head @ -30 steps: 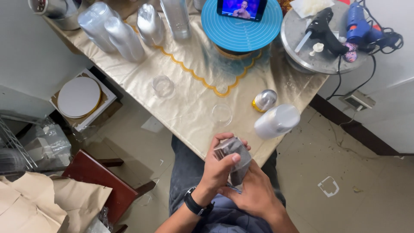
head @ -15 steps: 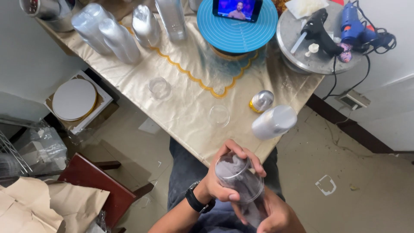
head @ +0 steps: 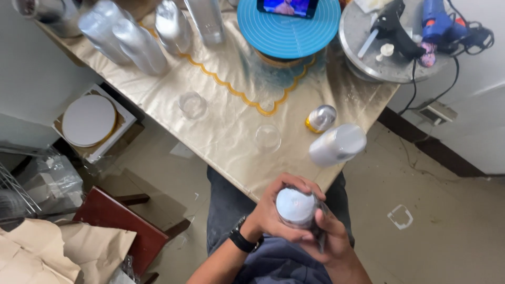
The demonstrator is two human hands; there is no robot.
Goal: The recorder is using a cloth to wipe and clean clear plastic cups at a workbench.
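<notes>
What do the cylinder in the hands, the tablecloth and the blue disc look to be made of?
Cylinder: probably clear plastic with a pale matte end, since the wall looks see-through; both the left hand and right hand grip it. Tablecloth: glossy gold fabric or vinyl, with sheen and creases. Blue disc: likely matte plastic or silicone, with fine concentric rings.

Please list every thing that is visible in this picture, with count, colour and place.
clear cylinder: 1, transparent with pale end, held in both hands
silver cylinders: about five, table's far left
silver cylinder: 1, near table edge
small silver-and-yellow can: 1, beside it
clear round cups: 2, mid table
blue turntable: 1, phone on top
grey round tray: 1, far right, holding glue guns, black and blue
table: 1, beige cloth
white round board: 1, floor left
red chair: 1, lower left
left hand: wristwatch, grip around cylinder
right hand: grip under cylinder
</notes>
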